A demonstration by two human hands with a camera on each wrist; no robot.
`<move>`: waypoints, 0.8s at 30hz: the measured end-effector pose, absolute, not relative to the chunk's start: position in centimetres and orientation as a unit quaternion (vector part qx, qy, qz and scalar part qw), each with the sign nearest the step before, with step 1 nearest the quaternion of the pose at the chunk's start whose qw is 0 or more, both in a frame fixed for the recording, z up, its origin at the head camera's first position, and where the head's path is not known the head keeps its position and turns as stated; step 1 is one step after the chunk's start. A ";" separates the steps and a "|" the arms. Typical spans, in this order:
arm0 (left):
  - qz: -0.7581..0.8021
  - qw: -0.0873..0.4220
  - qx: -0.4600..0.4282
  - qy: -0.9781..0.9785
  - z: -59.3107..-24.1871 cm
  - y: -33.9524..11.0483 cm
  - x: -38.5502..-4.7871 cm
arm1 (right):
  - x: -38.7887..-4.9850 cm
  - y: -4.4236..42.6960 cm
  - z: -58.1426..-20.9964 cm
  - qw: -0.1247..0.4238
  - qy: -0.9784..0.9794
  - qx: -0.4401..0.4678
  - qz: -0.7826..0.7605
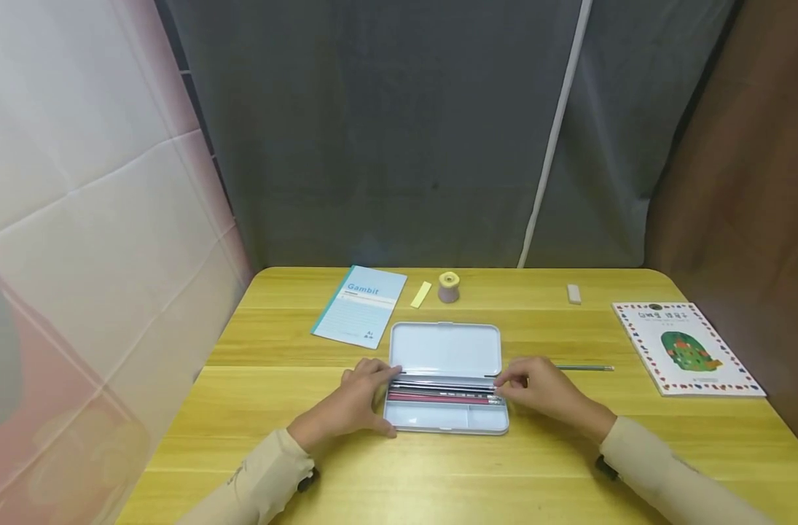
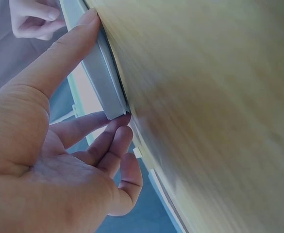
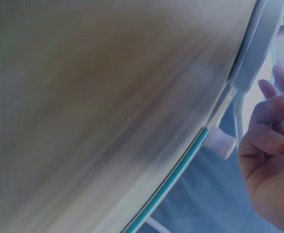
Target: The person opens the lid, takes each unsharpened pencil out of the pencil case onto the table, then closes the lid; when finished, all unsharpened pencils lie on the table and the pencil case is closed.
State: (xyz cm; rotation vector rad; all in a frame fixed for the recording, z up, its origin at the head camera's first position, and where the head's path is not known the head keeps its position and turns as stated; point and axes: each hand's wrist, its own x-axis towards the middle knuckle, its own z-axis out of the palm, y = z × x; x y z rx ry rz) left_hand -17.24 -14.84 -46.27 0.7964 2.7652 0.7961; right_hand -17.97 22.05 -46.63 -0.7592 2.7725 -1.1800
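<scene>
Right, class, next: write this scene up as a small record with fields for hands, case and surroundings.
Left hand: grips left side of pencil case
Right hand: at right ends of pencils; grip unclear
Pencil case: open, pencils inside
Behind case: notebook, yellow strip, yellow-topped object; white block off to the right
Right of case: loose pencil, illustrated book

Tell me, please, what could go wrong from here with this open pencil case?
The right hand, at the ends of the pencils, might disturb their row. The left hand rests near the hinge of the pencil case, so fingers could get nipped if the lid falls shut. The loose pencil on the table might roll if brushed.
</scene>
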 end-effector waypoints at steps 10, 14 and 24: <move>0.265 0.082 0.263 0.924 -46.3 -14.8 -17.3 | -18.5 20.9 -46.5 0.031 0.915 -0.242 -0.320; 0.265 0.083 0.264 0.924 -46.3 -14.7 -17.3 | -18.5 20.7 -46.4 0.030 0.916 -0.248 -0.315; 0.269 0.082 0.262 0.923 -46.2 -14.7 -17.2 | -18.4 20.3 -46.2 0.018 0.933 -0.249 -0.260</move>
